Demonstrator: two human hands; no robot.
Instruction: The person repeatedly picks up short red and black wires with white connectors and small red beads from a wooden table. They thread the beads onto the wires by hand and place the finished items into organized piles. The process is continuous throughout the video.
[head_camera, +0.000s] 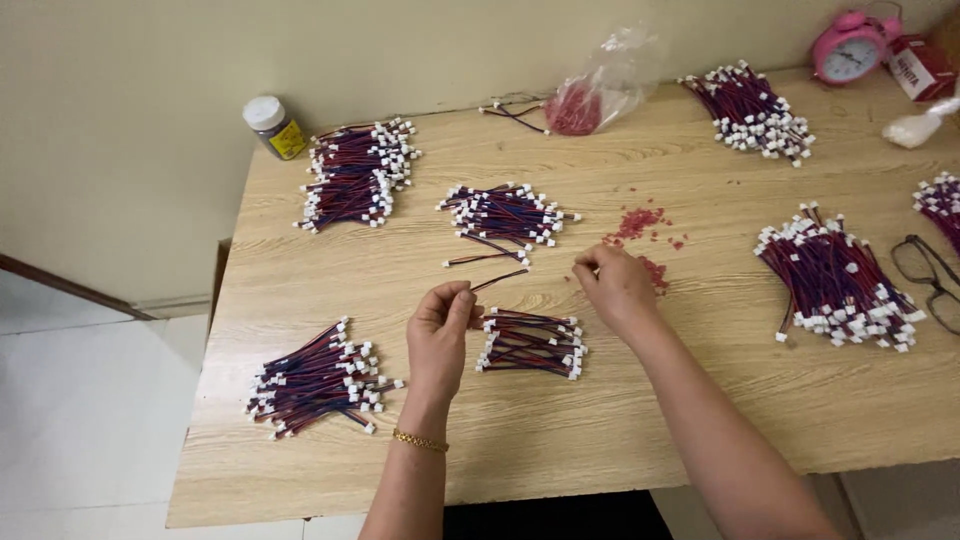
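My left hand (438, 335) pinches one end of a short red-and-blue wire lead (500, 280) that juts up and to the right above the table. My right hand (615, 287) has its fingertips pinched together, apparently on a tiny red piece, beside a scatter of small red bits (640, 222). Between the hands lies a small bundle of wire leads with white connectors (530, 343). Another bundle (505, 214) lies just beyond the held wire. A gold bracelet sits on my left wrist.
More wire bundles lie at the front left (315, 380), back left (355, 173), back right (755, 108) and right (838, 280). A plastic bag of red pieces (590, 95), a small jar (273, 127), a pink alarm clock (848, 48) and spectacles (930, 275) sit on the wooden table (700, 400).
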